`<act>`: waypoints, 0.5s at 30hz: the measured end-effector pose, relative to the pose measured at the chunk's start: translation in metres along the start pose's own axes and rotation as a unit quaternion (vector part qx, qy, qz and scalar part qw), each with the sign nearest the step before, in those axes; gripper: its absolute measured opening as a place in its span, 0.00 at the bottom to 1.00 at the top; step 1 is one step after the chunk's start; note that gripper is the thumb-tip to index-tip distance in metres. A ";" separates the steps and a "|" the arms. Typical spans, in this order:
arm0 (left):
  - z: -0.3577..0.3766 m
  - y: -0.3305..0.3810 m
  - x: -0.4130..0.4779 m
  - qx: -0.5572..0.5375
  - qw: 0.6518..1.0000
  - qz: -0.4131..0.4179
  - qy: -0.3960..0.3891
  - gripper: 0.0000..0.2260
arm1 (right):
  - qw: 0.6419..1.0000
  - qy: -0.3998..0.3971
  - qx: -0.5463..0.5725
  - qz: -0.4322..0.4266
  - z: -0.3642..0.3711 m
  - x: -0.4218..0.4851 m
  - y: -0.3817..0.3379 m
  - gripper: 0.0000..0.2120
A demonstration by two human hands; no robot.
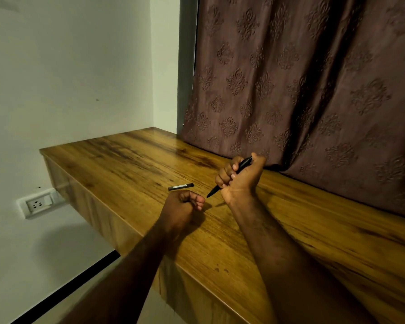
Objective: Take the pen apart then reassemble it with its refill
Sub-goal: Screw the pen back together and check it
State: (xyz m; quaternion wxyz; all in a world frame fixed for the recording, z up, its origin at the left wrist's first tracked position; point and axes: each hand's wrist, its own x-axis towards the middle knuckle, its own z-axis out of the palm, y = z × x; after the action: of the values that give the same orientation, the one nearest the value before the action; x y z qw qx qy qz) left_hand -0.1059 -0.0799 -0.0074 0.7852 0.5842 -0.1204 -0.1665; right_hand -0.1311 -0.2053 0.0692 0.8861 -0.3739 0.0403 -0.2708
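Your right hand (240, 181) is wrapped in a fist around the black pen (229, 177), fingers curled over the middle of its barrel, the writing tip poking out below the heel of the hand toward your left hand (185, 204) and the butt end standing up past the thumb, in front of the brown patterned curtain (313, 78). The pen hangs tilted above the wooden counter (150, 160), touching nothing but your hand. Your left hand rests on the counter just beside the tip, curled nearly closed; you cannot tell from here whether anything small sits inside it. A short dark piece (181, 187), perhaps the cap or a refill section, lies flat on the wood just beyond your left knuckles, apart from both hands. Judge the pen as light, stiff and smooth: it will not bend, but the glossy barrel may turn in a loose fist, so keep the right hand firm at the middle and take the tapered front end with your left fingertips, close to the tip, to twist it. Anything inside will likely be thin and easily dropped, and round parts may roll on this slick surface, so work low over the counter and lay each piece down flat, well in from the front edge.
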 end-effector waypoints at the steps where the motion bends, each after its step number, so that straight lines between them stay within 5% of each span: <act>1: 0.001 0.001 -0.001 0.009 1.000 0.003 0.006 0.14 | 1.000 -0.002 -0.001 0.001 0.000 0.000 0.000 0.24; 9: 0.002 0.005 -0.006 0.055 0.998 0.019 0.018 0.11 | 1.000 -0.006 -0.005 0.011 0.000 0.000 0.000 0.25; 15: 0.010 0.013 -0.013 -0.041 0.999 -0.007 -0.035 0.08 | 1.000 0.006 -0.013 0.018 0.000 -0.001 0.002 0.25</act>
State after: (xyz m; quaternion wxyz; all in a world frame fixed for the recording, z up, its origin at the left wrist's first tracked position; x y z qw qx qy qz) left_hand -0.1198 -0.0802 0.0078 0.8027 0.5459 -0.1368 -0.1973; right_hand -0.1312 -0.2033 0.0674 0.8857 -0.3827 0.0555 -0.2569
